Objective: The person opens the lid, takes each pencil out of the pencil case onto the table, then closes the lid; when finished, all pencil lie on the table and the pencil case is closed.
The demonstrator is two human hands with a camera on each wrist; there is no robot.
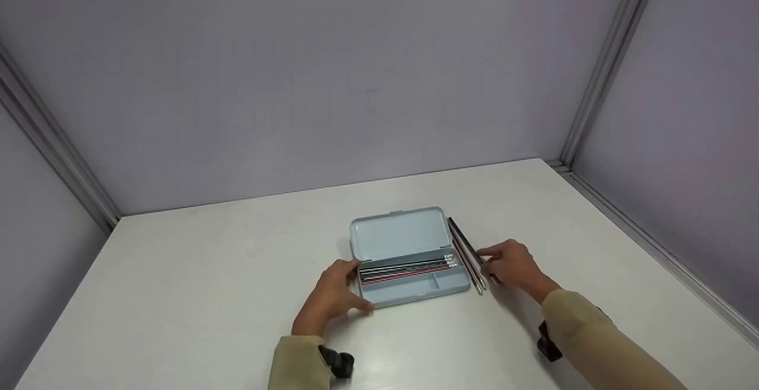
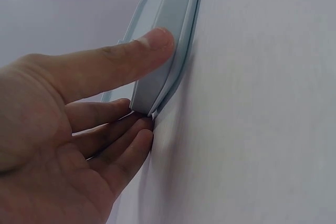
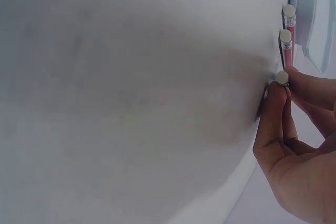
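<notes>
The thin red and black pencils with white eraser caps [image 1: 468, 255] lie loose on the white bench [image 1: 195, 295], just beside the right short end of the open pale blue plastic pencil case [image 1: 409, 283]. Their long axis runs away from me and slightly to the left, nearly across the long axis of the case, and their eraser ends point toward me. They lie directly in front of my right hand [image 1: 514, 265], which is the nearer one; my left hand [image 1: 333, 295] is on the far side of the case from them.

My right grip is closed on one of these pencils. In the right wrist view my thumb and fingertips [image 3: 278, 103] pinch the one with the nearest eraser cap [image 3: 282, 77], at its eraser end, while two more capped ends [image 3: 287, 24] lie free just beyond it. Whether the pinched pencil is already off the bench, I cannot tell.

Inside the case, more pencils of the same kind [image 1: 406, 269] lie in the long rear compartment, parallel to the long side, with the caps toward the right. So the case opening is to the left of my right grip.

My left grip is open and relaxed: the thumb [image 2: 123, 61] lies straight along the left end wall of the case, and the other fingers touch its lower corner on the bench. The lid [image 1: 397, 233] stands open behind.
</notes>
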